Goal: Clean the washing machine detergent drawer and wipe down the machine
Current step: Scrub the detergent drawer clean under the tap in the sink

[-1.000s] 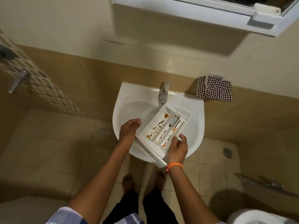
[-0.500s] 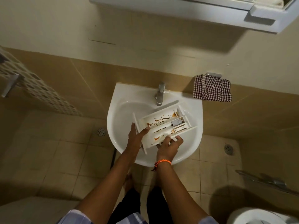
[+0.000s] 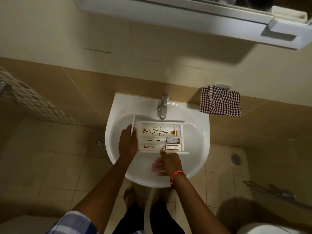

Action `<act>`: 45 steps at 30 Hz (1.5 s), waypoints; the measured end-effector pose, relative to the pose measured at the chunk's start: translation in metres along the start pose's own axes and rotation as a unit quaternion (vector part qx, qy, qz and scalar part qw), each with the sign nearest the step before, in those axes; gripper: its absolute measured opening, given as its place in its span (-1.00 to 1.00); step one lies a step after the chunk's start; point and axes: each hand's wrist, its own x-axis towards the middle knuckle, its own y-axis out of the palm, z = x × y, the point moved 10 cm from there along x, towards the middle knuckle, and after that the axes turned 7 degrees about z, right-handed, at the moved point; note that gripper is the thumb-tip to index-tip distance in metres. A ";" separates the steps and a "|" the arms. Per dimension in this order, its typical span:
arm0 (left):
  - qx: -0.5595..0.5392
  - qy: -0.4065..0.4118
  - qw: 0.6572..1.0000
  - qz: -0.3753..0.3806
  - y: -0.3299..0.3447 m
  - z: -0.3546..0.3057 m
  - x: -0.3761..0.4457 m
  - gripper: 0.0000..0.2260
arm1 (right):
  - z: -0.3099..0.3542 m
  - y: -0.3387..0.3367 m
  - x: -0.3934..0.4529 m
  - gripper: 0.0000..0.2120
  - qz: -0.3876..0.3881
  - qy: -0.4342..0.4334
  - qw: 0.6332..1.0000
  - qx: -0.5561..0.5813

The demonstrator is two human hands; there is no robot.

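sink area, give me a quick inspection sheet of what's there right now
surface: white sink, no water seen running from the tap
job's things: drawer lies level across the basin under the tap, brown stains in its compartments
clutter: checked cloth hangs on the wall right of the sink
grippers: left hand holds the drawer's front end; right hand is blurred at the near edge, thumb touching the drawer, grip unclear
cables: nothing seen
surroundings: tiled floor, floor drain, toilet at lower right, cabinet overhead
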 end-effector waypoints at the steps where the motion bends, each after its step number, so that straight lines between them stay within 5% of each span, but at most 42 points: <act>1: 0.019 0.000 1.000 0.003 0.001 -0.001 0.004 -0.62 | 0.009 -0.002 -0.003 -0.49 -0.004 -0.008 0.999 -0.048; 6: 0.059 0.002 0.998 0.020 0.002 -0.013 0.018 -0.70 | 0.126 -0.034 -0.007 -0.56 -0.196 -0.292 0.914 -0.202; 9: -0.007 -0.022 0.999 0.024 0.001 -0.011 0.023 -0.78 | 0.186 -0.034 -0.006 -0.91 -0.228 -0.417 0.857 -0.198; 11: -0.038 -0.032 0.998 0.023 0.001 -0.011 0.023 -0.80 | 0.213 -0.026 -0.001 -0.76 -0.204 -0.452 0.844 -0.203; 14: -0.051 -0.038 0.998 0.019 0.001 -0.011 0.022 -0.80 | 0.233 -0.011 0.016 -0.55 -0.175 -0.432 0.842 -0.273; 19: -0.076 -0.050 0.996 0.006 0.001 -0.010 0.019 -0.83 | 0.246 -0.009 0.023 -0.60 -0.196 -0.433 0.810 -0.345; 31: -0.067 -0.048 0.997 -0.001 -0.001 -0.006 0.021 -0.82 | 0.249 -0.011 0.026 -0.57 -0.165 -0.454 0.797 -0.364; 42: -0.059 -0.041 0.997 -0.005 -0.003 -0.006 0.020 -0.84 | 0.238 -0.017 0.021 -0.58 -0.165 -0.469 0.812 -0.307; 45: -0.061 -0.042 0.997 -0.014 -0.004 -0.005 0.018 -0.85 | 0.226 -0.028 0.020 -0.65 -0.194 -0.443 0.843 -0.236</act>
